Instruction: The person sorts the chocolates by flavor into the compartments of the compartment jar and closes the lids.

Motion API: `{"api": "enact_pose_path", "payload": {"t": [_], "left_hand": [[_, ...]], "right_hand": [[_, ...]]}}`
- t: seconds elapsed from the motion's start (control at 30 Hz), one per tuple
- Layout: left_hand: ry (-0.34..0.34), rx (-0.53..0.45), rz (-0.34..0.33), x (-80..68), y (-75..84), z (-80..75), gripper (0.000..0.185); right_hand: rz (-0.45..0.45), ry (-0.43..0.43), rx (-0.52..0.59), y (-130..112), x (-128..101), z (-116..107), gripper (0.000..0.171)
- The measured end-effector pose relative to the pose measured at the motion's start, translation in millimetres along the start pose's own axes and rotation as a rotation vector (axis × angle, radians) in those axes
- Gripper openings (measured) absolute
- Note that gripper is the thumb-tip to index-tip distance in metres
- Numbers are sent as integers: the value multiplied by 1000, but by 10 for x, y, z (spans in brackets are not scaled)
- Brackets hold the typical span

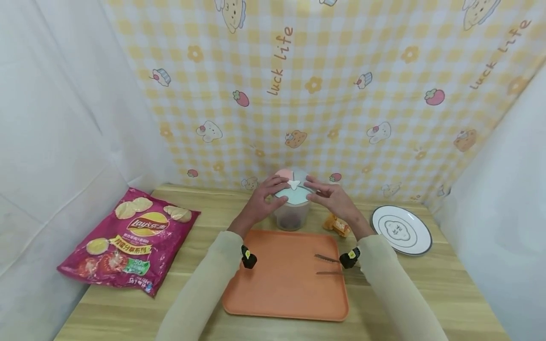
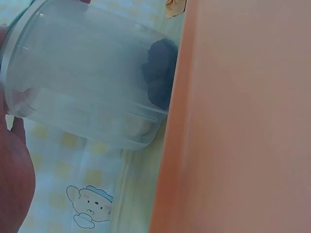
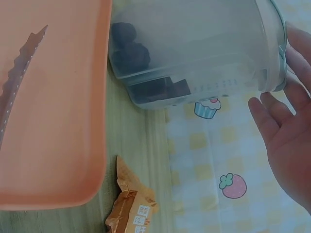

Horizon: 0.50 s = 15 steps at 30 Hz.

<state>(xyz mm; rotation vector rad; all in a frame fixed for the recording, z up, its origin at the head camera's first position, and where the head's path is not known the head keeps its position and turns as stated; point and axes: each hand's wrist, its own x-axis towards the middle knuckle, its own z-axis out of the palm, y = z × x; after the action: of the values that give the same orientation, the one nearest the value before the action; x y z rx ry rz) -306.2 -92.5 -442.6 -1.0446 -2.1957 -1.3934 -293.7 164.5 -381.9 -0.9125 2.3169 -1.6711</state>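
Both hands are on the clear container (image 1: 292, 208), the landmark here. Left hand (image 1: 261, 202) curls around the lid (image 1: 294, 187) rim on its left side, fingers over the top edge, so it grips the lid. Right hand (image 1: 334, 199) sits at the lid's right side with fingers stretched out fairly straight, tips touching or just at the rim; the right wrist view shows the palm open and the fingers (image 3: 265, 116) relaxed beside the lid, not wrapped.

The container stands upright just behind the far edge of the orange tray (image 1: 286, 284), near the checked backdrop (image 1: 341, 94). Lid is segmented pale blue, pink and white. Inside, at the bottom: dark round pieces (image 3: 129, 46) and a dark blocky piece (image 3: 160, 90).

On the tray, right of centre, in front of the container: tongs (image 1: 326, 265) with 2 serrated arms. Right of the container, just off the tray's far right corner: a small orange wrapped snack (image 1: 338, 225). Further right: a white plate (image 1: 401, 229) with a dark rim. Well left of the container: a magenta Lay's chip bag (image 1: 130, 239), lying flat on the wooden table (image 1: 448, 293).
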Motion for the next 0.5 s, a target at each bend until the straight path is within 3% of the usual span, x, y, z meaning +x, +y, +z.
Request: {"api": "enact_pose_path", "payload": {"t": [0.3, 0.37, 0.5], "left_hand": [[16, 6, 44, -12, -47, -8, 32], [22, 5, 59, -19, -45, -7, 33], [50, 58, 68, -28, -20, -26, 33]], "right_hand": [[0, 0, 6, 84, 30, 8, 42], [5, 12, -41, 144, 35, 16, 42], [14, 66, -256, 214, 23, 44, 53]]}}
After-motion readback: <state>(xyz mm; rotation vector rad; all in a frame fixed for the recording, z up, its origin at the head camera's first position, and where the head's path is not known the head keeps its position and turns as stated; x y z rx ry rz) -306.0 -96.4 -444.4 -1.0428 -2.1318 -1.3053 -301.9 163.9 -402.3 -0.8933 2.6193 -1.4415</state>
